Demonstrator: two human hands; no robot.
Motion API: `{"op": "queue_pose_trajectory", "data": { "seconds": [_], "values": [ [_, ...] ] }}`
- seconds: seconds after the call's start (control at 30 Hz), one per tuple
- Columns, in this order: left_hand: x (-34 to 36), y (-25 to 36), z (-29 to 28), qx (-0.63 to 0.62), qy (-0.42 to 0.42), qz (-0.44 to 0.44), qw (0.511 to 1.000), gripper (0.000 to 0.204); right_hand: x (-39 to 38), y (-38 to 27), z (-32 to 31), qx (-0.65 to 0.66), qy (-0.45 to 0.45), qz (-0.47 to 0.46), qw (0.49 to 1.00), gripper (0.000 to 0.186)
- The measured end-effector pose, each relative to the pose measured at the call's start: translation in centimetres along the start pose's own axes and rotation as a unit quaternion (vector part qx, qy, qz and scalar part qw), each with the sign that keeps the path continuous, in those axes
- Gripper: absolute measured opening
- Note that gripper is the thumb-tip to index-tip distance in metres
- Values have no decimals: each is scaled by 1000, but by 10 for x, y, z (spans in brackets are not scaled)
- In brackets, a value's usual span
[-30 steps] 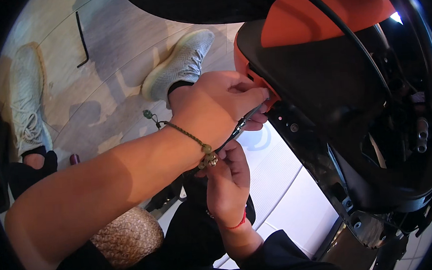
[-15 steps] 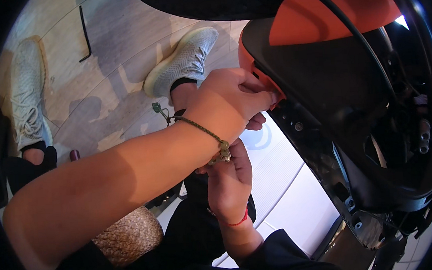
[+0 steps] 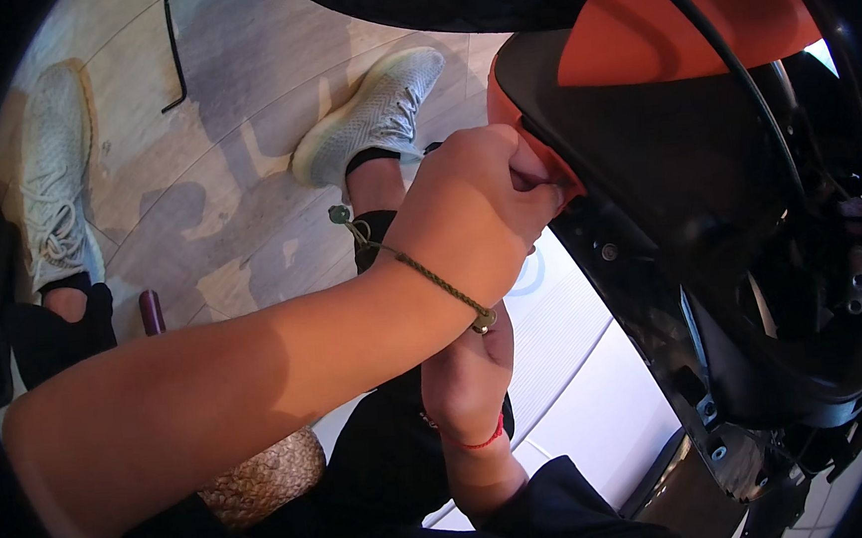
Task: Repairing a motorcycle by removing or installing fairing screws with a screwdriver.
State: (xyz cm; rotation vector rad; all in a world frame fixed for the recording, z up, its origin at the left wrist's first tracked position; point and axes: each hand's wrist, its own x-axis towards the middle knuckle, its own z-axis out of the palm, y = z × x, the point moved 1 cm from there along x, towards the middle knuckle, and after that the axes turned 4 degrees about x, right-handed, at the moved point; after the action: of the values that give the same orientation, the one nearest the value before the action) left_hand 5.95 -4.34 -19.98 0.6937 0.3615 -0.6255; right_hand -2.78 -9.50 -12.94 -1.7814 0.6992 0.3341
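Note:
My left hand (image 3: 493,190) reaches across from the lower left, a green braided bracelet on its wrist. Its fingers are curled in a pinch at the edge of an orange panel (image 3: 545,153) along a black vehicle body (image 3: 663,153). Anything small inside that pinch is hidden. Beneath the left wrist is my right hand (image 3: 466,371), coming up from the bottom with a red string bracelet. Its fingers vanish behind the left hand and wrist, so what they touch cannot be seen.
On the wood-look floor lie an L-shaped hex key (image 3: 176,57) and a purple cylinder (image 3: 151,312). My grey shoes (image 3: 57,175) stand apart. A woven straw seat (image 3: 271,475) is below my left forearm. Ribbed white panels (image 3: 578,369) lie under the body; a black cable (image 3: 726,58) crosses it.
My left hand stays at the orange edge, its wrist turned slightly and covering more of the right hand. The right fingers, partly visible before, are now hidden. The whole view has shifted a little.

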Motion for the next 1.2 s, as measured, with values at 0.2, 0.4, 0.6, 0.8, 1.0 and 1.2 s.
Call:
{"op": "queue_pose_trajectory", "data": {
  "seconds": [0.2,0.4,0.6,0.8,1.0,1.2],
  "values": [
    [-1,-7,1,38,43,72,996,12,1,6,-6,-11,-14,-7,1000,30],
    [0,2,1,86,50,114,988,13,4,3,-9,-25,-48,-15,998,29],
    [0,2,-1,176,68,171,967,10,1,6,-9,-18,-38,18,999,30],
    [1,3,-4,199,48,181,962,13,3,3,-7,-53,-60,-6,997,30],
    [2,-1,-5,156,39,179,971,13,6,6,-7,-30,-55,2,998,28],
    [-1,1,-4,142,66,192,969,9,6,3,-5,-35,-39,6,999,27]
  ]
}}
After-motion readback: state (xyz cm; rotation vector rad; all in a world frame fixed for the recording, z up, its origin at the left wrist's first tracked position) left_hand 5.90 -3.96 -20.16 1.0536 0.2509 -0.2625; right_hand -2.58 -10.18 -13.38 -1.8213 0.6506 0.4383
